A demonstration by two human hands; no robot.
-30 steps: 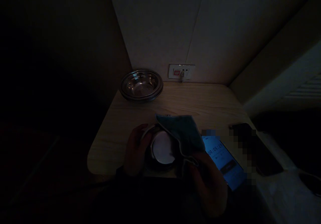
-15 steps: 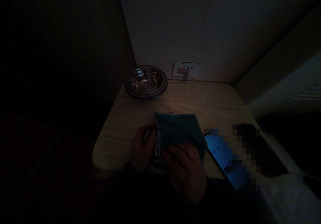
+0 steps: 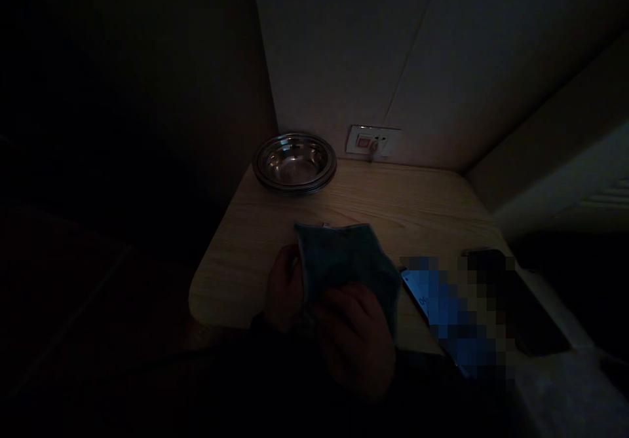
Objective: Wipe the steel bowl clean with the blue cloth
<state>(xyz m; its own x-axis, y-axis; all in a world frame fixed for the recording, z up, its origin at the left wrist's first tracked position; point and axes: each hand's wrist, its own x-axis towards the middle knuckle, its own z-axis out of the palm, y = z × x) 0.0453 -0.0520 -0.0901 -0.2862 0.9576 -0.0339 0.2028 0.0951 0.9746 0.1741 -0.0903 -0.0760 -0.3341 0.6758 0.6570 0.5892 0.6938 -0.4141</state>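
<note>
The scene is very dark. A teal cloth point(image 3: 344, 251) with a pale edge is spread over the round metal bowl, which it hides almost fully. My left hand point(image 3: 285, 291) is curled round the bowl's left side, at the cloth's left edge. My right hand point(image 3: 356, 340) lies on top of the cloth with bent fingers, pressing it against the bowl. What the fingertips of both hands do under the cloth is hidden.
Stacked shiny metal bowls point(image 3: 295, 166) stand at the back left of the light wooden table point(image 3: 403, 196). A wall socket point(image 3: 373, 142) with a plug is behind. A lit phone point(image 3: 432, 300) and a dark, partly blurred-out flat object point(image 3: 540, 320) lie on the right.
The cloth, earlier held off to the right with the bowl's pale round face showing, now covers the bowl. My right hand moved left and onto the cloth. The view shifted slightly.
</note>
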